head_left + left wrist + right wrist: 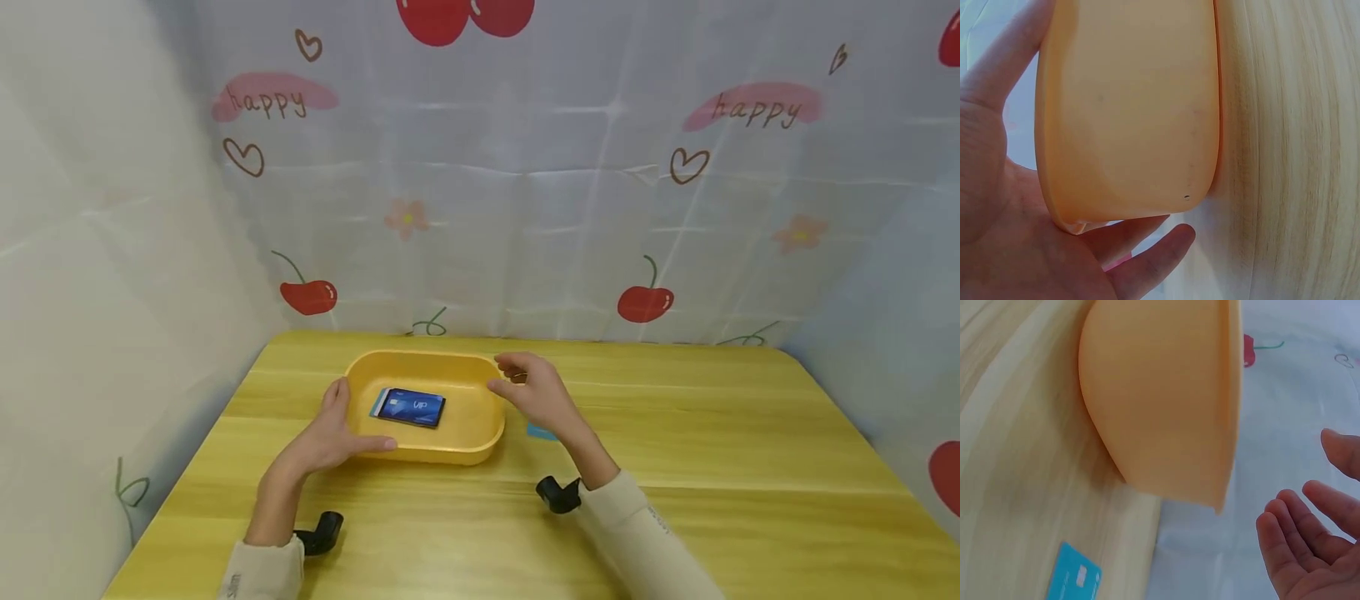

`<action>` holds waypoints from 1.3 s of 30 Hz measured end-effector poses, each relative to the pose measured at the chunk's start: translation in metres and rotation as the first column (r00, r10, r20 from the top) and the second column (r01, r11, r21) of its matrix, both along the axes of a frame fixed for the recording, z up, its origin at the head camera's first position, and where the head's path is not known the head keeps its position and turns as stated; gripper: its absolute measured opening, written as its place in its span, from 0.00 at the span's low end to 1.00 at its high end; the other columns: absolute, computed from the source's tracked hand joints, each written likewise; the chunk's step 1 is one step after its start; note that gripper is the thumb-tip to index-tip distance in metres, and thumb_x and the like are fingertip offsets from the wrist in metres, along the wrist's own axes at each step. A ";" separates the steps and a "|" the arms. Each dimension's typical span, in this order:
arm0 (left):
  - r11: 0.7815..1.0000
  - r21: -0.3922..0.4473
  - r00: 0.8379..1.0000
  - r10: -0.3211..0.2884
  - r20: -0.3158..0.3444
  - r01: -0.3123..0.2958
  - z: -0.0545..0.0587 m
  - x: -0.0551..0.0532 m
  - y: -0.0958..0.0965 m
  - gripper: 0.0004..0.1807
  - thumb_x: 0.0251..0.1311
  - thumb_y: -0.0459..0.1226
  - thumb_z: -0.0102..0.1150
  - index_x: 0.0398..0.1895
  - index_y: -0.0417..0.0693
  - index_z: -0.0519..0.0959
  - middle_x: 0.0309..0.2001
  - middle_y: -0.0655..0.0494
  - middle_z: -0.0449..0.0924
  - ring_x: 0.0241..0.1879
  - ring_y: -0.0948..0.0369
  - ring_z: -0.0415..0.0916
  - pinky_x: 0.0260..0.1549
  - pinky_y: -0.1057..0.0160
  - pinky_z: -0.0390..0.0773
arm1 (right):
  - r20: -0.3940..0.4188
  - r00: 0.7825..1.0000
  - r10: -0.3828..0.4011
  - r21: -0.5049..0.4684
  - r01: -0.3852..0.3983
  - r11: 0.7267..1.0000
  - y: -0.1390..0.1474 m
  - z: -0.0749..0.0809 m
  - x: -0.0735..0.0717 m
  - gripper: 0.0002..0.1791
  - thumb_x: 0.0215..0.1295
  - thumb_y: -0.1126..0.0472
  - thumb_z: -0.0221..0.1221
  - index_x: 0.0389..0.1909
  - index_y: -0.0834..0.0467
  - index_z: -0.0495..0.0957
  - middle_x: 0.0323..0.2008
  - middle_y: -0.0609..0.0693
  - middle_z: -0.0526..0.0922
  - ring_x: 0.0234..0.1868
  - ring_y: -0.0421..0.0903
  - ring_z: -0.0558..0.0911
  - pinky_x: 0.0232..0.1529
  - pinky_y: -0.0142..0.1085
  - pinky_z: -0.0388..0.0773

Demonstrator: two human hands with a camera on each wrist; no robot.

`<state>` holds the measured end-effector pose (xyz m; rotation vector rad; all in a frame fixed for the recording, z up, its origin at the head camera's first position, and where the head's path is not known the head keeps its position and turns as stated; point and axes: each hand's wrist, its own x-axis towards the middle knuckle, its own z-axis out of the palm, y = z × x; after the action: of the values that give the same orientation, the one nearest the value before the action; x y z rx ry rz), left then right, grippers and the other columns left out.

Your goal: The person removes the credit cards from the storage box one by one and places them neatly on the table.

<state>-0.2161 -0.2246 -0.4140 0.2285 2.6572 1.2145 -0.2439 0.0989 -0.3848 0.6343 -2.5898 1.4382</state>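
A yellow plastic basin (468, 408) stands on the table. Inside it lies a small stack of cards (411, 407), topped by a dark blue one marked VIP. My left hand (326, 437) holds the basin's left end, thumb along the front rim and fingers at the left side; in the left wrist view those fingers reach around the end wall. Close to the right rim is my right hand (536, 390), fingers loosely bent and holding nothing. The right wrist view shows a gap between this hand (1310, 544) and the basin (1160, 394).
A light blue card (542, 432) lies on the wood-grain table (712, 442) right of the basin, partly hidden by the right forearm. White curtains (525, 208) printed with cherries and hearts enclose the back and sides. Black camera mounts sit on both wrists.
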 end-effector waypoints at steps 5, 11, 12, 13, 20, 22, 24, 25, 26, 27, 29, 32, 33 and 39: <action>1.000 0.005 1.000 0.020 -0.005 -0.020 -0.001 0.005 -0.006 0.74 0.49 0.54 0.74 0.74 0.30 0.25 0.74 0.31 0.23 0.72 0.36 0.36 0.68 0.37 0.45 | 0.008 0.999 0.047 0.016 -0.047 0.999 -0.022 -0.005 0.000 0.22 0.66 0.62 0.64 0.59 0.68 0.77 0.54 0.61 0.79 0.54 0.61 0.78 0.56 0.49 0.75; 1.000 0.012 1.000 0.007 -0.031 -0.006 0.002 0.003 -0.004 0.74 0.49 0.55 0.74 0.74 0.29 0.26 0.75 0.31 0.24 0.73 0.36 0.36 0.68 0.37 0.45 | 0.025 0.996 0.084 0.040 -0.085 0.996 -0.041 -0.002 0.000 0.23 0.66 0.62 0.64 0.59 0.68 0.76 0.53 0.61 0.79 0.55 0.62 0.77 0.57 0.51 0.74; 1.000 0.014 1.000 0.006 -0.030 -0.006 0.002 0.002 -0.004 0.74 0.49 0.54 0.74 0.74 0.29 0.26 0.75 0.31 0.24 0.73 0.36 0.36 0.68 0.37 0.44 | 0.027 0.995 0.093 0.055 -0.094 0.994 -0.044 -0.002 -0.001 0.23 0.66 0.62 0.64 0.60 0.68 0.76 0.53 0.61 0.78 0.55 0.62 0.76 0.56 0.51 0.74; 1.000 0.016 1.000 0.007 -0.029 -0.007 0.003 0.002 -0.003 0.74 0.49 0.54 0.74 0.74 0.28 0.26 0.75 0.31 0.24 0.73 0.36 0.36 0.68 0.37 0.44 | 0.025 0.995 0.102 0.072 -0.103 0.992 -0.047 -0.001 -0.002 0.24 0.66 0.61 0.64 0.60 0.68 0.76 0.54 0.61 0.78 0.55 0.62 0.76 0.56 0.51 0.74; 1.000 0.024 1.000 0.011 -0.015 -0.011 0.006 0.001 -0.003 0.73 0.50 0.54 0.74 0.74 0.29 0.26 0.75 0.31 0.25 0.72 0.36 0.36 0.68 0.37 0.45 | 0.048 0.992 0.121 0.141 -0.127 0.982 -0.071 -0.002 -0.008 0.25 0.65 0.61 0.65 0.60 0.68 0.75 0.57 0.63 0.76 0.57 0.61 0.75 0.55 0.52 0.74; 1.000 0.023 1.000 0.011 -0.014 -0.011 0.006 0.001 -0.003 0.74 0.49 0.54 0.74 0.74 0.29 0.25 0.75 0.32 0.25 0.73 0.36 0.36 0.68 0.37 0.45 | 0.058 0.991 0.121 0.148 -0.128 0.981 -0.076 -0.003 -0.010 0.25 0.65 0.61 0.65 0.60 0.67 0.75 0.58 0.62 0.76 0.57 0.61 0.75 0.56 0.52 0.73; 1.000 0.019 1.000 0.010 -0.015 -0.010 0.006 0.001 -0.003 0.74 0.49 0.54 0.74 0.74 0.29 0.25 0.75 0.31 0.25 0.73 0.36 0.36 0.68 0.37 0.45 | 0.061 0.991 0.120 0.154 -0.129 0.980 -0.081 -0.005 -0.012 0.26 0.64 0.60 0.65 0.60 0.67 0.75 0.58 0.62 0.76 0.58 0.61 0.75 0.56 0.51 0.73; 1.000 0.017 1.000 0.009 -0.015 -0.009 0.006 0.001 -0.003 0.73 0.50 0.54 0.74 0.74 0.29 0.25 0.75 0.31 0.25 0.73 0.36 0.35 0.68 0.37 0.45 | 0.063 0.991 0.117 0.158 -0.126 0.979 -0.083 -0.006 -0.014 0.26 0.64 0.60 0.66 0.60 0.67 0.75 0.58 0.61 0.76 0.58 0.60 0.75 0.56 0.51 0.73; 1.000 0.015 1.000 0.008 -0.015 -0.008 0.006 0.001 -0.003 0.73 0.50 0.54 0.74 0.74 0.29 0.25 0.75 0.31 0.25 0.73 0.35 0.36 0.67 0.37 0.45 | 0.067 0.992 0.111 0.159 -0.120 0.980 -0.085 -0.007 -0.015 0.26 0.64 0.60 0.66 0.60 0.67 0.75 0.58 0.61 0.76 0.58 0.60 0.75 0.57 0.51 0.73; 1.000 0.012 1.000 0.008 -0.015 -0.008 0.005 0.000 -0.002 0.73 0.50 0.54 0.74 0.74 0.29 0.25 0.75 0.31 0.25 0.73 0.35 0.35 0.67 0.37 0.45 | 0.069 0.992 0.104 0.159 -0.114 0.981 -0.087 -0.009 -0.016 0.26 0.64 0.59 0.66 0.60 0.67 0.75 0.59 0.61 0.76 0.59 0.60 0.75 0.57 0.51 0.73; 1.000 0.009 1.000 0.007 -0.017 -0.007 0.005 0.000 -0.002 0.73 0.50 0.54 0.74 0.74 0.29 0.25 0.75 0.31 0.25 0.72 0.35 0.36 0.67 0.36 0.45 | 0.075 0.993 0.087 0.154 -0.097 0.983 -0.090 -0.013 -0.017 0.27 0.63 0.59 0.66 0.60 0.67 0.75 0.59 0.61 0.75 0.59 0.60 0.74 0.57 0.52 0.72; 1.000 0.007 1.000 0.007 -0.016 -0.006 0.002 -0.001 0.000 0.73 0.50 0.54 0.74 0.74 0.29 0.26 0.74 0.30 0.25 0.72 0.34 0.36 0.67 0.37 0.46 | 0.109 0.993 0.051 0.144 -0.066 0.987 -0.093 -0.020 -0.018 0.28 0.63 0.58 0.67 0.61 0.66 0.75 0.58 0.61 0.72 0.58 0.59 0.73 0.57 0.51 0.72; 1.000 0.008 1.000 0.005 -0.015 -0.005 0.002 -0.001 0.000 0.73 0.50 0.54 0.74 0.74 0.29 0.26 0.74 0.30 0.25 0.72 0.34 0.36 0.67 0.37 0.46 | 0.118 0.992 0.037 0.148 -0.055 0.988 -0.093 -0.023 -0.018 0.29 0.62 0.58 0.68 0.61 0.66 0.75 0.58 0.61 0.72 0.57 0.59 0.73 0.56 0.51 0.72; 1.000 0.021 1.000 -0.001 -0.003 0.001 0.001 0.000 0.001 0.74 0.49 0.54 0.74 0.74 0.29 0.26 0.74 0.31 0.26 0.72 0.35 0.37 0.68 0.38 0.46 | 0.172 0.985 -0.016 0.189 -0.016 0.982 -0.097 -0.036 -0.022 0.33 0.60 0.53 0.70 0.63 0.63 0.75 0.56 0.59 0.71 0.53 0.54 0.72 0.55 0.48 0.72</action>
<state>-0.2158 -0.2236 -0.4133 0.2359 2.6477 1.2432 -0.2655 0.0015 -0.4205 0.5526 -2.8869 1.3103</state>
